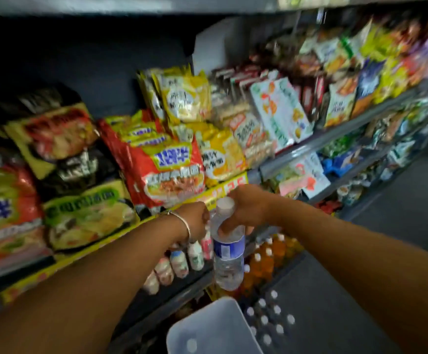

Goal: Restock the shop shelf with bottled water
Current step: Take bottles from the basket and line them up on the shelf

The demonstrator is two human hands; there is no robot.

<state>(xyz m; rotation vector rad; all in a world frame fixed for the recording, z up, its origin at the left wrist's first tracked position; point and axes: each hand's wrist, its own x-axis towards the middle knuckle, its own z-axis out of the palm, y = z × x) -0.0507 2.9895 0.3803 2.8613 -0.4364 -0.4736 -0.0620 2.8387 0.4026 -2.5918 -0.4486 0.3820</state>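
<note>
Clear water bottle (pixel 227 251) pinched at its neck by your right hand (pixel 246 210) | left hand (pixel 195 221) curled, grip unclear | risk: swinging base topples small bottles (pixel 182 261) on shelf (pixel 172 300).

Right hand (pixel 246 208): grips the neck of the water bottle (pixel 227 254) just under its white cap, thumb on the near side
Water bottle: upright, clear with a blue label, in front of the shelf edge (pixel 215 192)
Left hand (pixel 195 221): at 9 o'clock of the bottle, fingers curled, knuckles touching its shoulder; silver bangle (pixel 185 224) on the wrist
Noodle packs (pixel 167 169): stacked on the shelf at 11 o'clock
Orange drink bottles (pixel 266 259): lower shelf, at 3 o'clock of the bottle
Small pale bottles (pixel 179 264): in a row at 8 o'clock
Grey bin (pixel 208 328): at 6 o'clock
White-capped bottles (pixel 269 318): just beside the bin at 3 o'clock
</note>
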